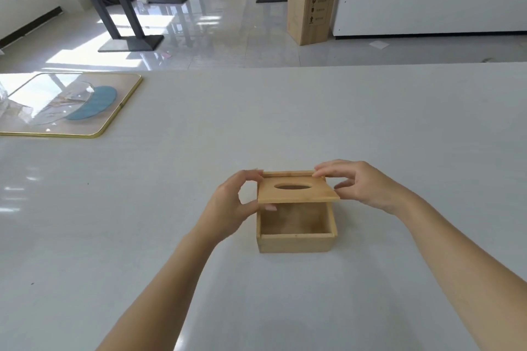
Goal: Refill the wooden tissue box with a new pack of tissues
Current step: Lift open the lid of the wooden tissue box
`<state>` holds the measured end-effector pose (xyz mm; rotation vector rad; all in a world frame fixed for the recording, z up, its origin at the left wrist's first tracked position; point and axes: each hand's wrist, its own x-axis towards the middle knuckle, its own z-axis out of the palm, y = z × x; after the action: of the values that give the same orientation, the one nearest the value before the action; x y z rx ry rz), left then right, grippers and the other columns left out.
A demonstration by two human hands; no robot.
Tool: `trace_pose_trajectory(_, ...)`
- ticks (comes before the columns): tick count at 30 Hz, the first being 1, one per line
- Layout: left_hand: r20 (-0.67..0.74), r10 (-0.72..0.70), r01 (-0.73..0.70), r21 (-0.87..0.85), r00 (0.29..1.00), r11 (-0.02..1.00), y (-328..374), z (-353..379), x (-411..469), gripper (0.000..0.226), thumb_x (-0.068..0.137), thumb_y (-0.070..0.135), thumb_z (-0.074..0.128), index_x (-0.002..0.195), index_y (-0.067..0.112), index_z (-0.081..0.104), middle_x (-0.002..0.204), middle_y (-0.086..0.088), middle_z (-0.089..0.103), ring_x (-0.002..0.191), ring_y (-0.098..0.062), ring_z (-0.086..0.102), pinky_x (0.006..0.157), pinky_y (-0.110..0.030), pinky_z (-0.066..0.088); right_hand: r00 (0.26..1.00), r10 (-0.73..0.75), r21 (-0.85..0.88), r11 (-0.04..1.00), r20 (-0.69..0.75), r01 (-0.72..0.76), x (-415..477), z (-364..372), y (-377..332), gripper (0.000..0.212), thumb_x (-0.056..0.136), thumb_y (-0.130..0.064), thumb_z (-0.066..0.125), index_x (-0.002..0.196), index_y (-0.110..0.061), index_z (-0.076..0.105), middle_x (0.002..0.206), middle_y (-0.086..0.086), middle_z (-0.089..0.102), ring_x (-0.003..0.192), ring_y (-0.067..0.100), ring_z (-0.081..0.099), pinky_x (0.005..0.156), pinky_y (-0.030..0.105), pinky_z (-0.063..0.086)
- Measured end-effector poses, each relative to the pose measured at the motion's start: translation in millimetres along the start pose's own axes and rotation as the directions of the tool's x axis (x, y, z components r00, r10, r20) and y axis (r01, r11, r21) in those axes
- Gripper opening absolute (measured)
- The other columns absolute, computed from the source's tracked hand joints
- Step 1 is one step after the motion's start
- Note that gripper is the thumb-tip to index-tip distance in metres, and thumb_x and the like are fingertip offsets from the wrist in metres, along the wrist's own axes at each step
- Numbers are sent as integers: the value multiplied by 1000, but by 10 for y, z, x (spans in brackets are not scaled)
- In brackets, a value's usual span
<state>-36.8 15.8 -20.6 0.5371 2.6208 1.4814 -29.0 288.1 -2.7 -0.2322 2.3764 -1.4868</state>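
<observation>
A square wooden tissue box (295, 242) stands on the white table (256, 122), a little right of centre. Its flat wooden lid (296, 196), with an oval slot, sits partly over the far half, so the near half shows a bare wooden inside. My left hand (233, 208) pinches the lid's left edge between thumb and fingers. My right hand (362, 182) holds the lid's far right corner with its fingertips. No pack of tissues is in view.
A gold-rimmed glass tray (119, 111) with a clear bowl and a blue piece lies at the table's far left. Beyond the table edge are a shiny floor, dark table legs, a tall cardboard carton (310, 6) and a white counter.
</observation>
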Motion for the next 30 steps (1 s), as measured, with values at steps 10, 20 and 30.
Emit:
trace_pose_trajectory(10,53,-84,95,-256,995,962,-140,-35,156,30,85,-6,59,85,24,63,118,4,61,115,-9,57,98,-24,44,984,-3,119,993,-178,24,-11,144,78,23,70,-7,74,81,-27,73,111,-16,63,100,-4,60,85,22,48)
trace_pose_trajectory(20,-14,-186,166,-395,982,903,-89,8,230,24,81,8,69,67,27,68,72,13,69,80,-9,63,67,-18,54,928,52,343,935,-368,84,67,285,106,19,72,-15,74,57,-26,72,69,-14,68,71,9,57,72,22,46)
trace_pose_trajectory(30,-66,-331,262,-478,941,838,58,61,256,19,77,6,73,77,11,55,66,-2,59,71,-19,59,67,-34,55,864,159,394,918,-477,49,187,357,82,15,75,-19,75,80,-19,61,60,-6,67,63,7,64,60,26,52)
